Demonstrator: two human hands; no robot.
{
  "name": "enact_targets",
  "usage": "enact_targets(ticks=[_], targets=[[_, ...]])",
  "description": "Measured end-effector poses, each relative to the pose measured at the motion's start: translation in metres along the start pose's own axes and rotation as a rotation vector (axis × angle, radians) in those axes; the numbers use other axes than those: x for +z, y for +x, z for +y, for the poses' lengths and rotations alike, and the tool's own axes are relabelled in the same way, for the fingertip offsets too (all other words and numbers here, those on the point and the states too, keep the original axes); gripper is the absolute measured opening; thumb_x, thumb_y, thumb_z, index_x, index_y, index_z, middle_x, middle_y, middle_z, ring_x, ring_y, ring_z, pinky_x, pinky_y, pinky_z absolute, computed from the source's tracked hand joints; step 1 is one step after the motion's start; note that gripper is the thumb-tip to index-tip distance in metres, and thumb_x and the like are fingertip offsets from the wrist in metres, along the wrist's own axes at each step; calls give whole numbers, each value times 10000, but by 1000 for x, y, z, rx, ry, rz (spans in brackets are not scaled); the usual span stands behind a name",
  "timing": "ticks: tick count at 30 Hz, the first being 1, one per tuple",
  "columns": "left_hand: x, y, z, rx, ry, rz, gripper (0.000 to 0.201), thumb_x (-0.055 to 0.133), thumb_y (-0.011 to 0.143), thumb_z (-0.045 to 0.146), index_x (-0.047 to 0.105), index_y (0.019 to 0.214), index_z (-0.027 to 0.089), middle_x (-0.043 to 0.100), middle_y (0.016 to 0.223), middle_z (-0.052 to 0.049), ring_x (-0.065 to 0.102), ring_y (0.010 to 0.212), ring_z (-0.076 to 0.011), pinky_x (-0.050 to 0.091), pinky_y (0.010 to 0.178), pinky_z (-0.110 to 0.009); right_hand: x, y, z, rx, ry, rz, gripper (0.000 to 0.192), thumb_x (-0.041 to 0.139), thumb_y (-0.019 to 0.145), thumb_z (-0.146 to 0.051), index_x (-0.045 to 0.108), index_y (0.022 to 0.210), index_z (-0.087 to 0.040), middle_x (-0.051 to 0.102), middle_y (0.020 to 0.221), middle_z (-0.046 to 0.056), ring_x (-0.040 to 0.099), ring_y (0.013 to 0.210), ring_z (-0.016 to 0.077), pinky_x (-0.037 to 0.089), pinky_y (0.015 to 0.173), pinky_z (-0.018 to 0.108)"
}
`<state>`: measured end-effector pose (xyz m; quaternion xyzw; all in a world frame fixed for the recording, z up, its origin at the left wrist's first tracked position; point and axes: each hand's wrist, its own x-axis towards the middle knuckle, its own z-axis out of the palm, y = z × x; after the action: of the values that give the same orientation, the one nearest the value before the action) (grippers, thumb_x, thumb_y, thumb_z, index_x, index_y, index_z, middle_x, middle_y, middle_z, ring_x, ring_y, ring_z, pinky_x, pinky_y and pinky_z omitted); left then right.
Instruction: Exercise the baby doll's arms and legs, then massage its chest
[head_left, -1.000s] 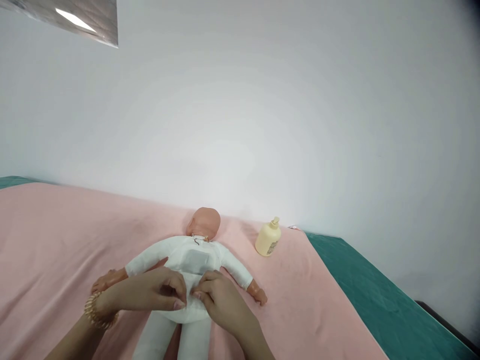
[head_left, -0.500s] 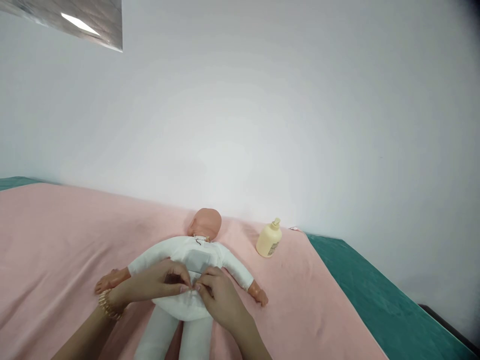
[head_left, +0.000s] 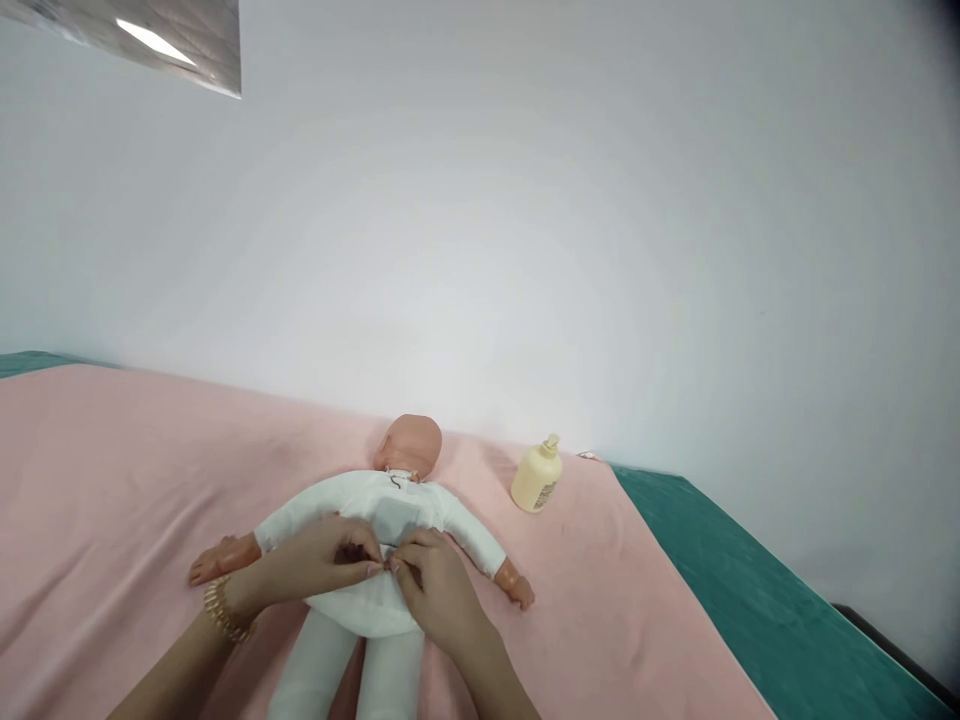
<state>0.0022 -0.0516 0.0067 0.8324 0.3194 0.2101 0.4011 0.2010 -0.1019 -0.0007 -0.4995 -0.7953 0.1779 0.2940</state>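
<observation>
A doll (head_left: 367, 605) with a white cloth body and a bare plastic head lies stretched out, arms spread to both sides. A grey patch (head_left: 395, 517) shows on its upper body. My left hand (head_left: 330, 558), with a beaded bracelet (head_left: 225, 610) on the wrist, pinches thumb to fingers over the doll's waist. Right beside it my right hand (head_left: 431, 580) is closed in a pinch too, fingertips almost meeting the left ones. Whatever small bit the fingertips hold at the white cloth is too small to make out.
A pale yellow pump bottle (head_left: 537, 478) stands beyond the doll's arm on the right. Pink cloth (head_left: 600, 580) spreads under everything, over a green surface (head_left: 742, 570) at right. A white wall (head_left: 480, 250) rises behind; a shiny panel (head_left: 187, 45) hangs upper left.
The pinched fingertips have shifted slightly up, toward the doll's head. The doll and bottle stay where they were; the view has tilted a little.
</observation>
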Motion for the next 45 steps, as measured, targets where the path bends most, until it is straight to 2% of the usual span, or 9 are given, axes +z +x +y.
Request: enact_targets(ticks=[6, 15, 19, 24, 28, 32, 36, 40, 45], targets=[[-5, -1, -3, 10, 27, 111, 318, 499, 900, 416, 684, 815, 171, 666, 810, -40, 571, 772, -185, 438, 691, -280, -5, 0, 1, -2, 37, 101, 209, 568, 886, -56, 731, 825, -172, 682, 887, 44, 611, 875, 205, 454, 803, 311], [2, 5, -14, -7, 92, 118, 287, 529, 881, 394, 672, 779, 167, 674, 771, -35, 596, 738, -188, 444, 667, -289, 5, 2, 6, -16, 6, 76, 212, 583, 864, -40, 721, 765, -166, 670, 817, 42, 610, 824, 204, 447, 766, 306], [6, 7, -12, 40, 163, 194, 283, 484, 911, 357, 665, 775, 187, 666, 774, -26, 597, 737, -184, 456, 677, -290, 10, 5, 13, -33, 84, 189, 200, 564, 883, -64, 702, 791, -177, 655, 832, 38, 595, 838, 199, 444, 770, 302], [9, 13, -14, 138, 195, 399, 303, 447, 940, 363, 683, 1019, 191, 692, 1085, -76, 600, 1063, -230, 451, 959, -363, 15, 18, 27, -61, 180, 382, 213, 491, 941, -139, 691, 1007, -172, 638, 1032, 83, 563, 1018, 215, 436, 909, 333], [14, 20, -29, 71, 174, 435, 380, 432, 951, 409, 639, 1186, 194, 659, 1243, -83, 569, 1175, -240, 412, 1050, -399, 17, 25, 34, -56, 157, 287, 215, 532, 946, -187, 669, 1111, -170, 653, 1117, 87, 549, 1078, 227, 415, 962, 354], [15, 26, -38, 70, 130, 399, 372, 397, 963, 419, 675, 1099, 213, 696, 1169, -58, 601, 1121, -231, 430, 1034, -396, 16, 30, 35, -24, 129, 224, 182, 534, 962, -209, 696, 1041, -184, 691, 1033, 62, 583, 1003, 220, 421, 920, 345], [13, 27, -34, 57, 102, 391, 388, 372, 973, 431, 692, 1018, 216, 714, 1110, -49, 619, 1070, -224, 445, 1008, -390, 20, 44, 37, 70, 79, 229, 245, 506, 968, -198, 722, 856, -172, 705, 870, 69, 611, 881, 229, 428, 828, 340], [14, 26, -32, 59, 87, 463, 404, 357, 974, 425, 695, 1030, 212, 712, 1116, -55, 621, 1080, -227, 451, 1011, -391, 29, 54, 39, 177, 79, 347, 348, 466, 966, -179, 697, 706, -177, 695, 777, 74, 611, 784, 235, 420, 741, 336], [19, 27, -39, 82, 107, 538, 402, 387, 955, 424, 646, 1145, 181, 670, 1215, -83, 581, 1167, -233, 424, 1061, -405, 34, 45, 38, 31, 135, 494, 236, 476, 953, -178, 683, 841, -183, 679, 901, 64, 584, 908, 230, 427, 832, 341]])
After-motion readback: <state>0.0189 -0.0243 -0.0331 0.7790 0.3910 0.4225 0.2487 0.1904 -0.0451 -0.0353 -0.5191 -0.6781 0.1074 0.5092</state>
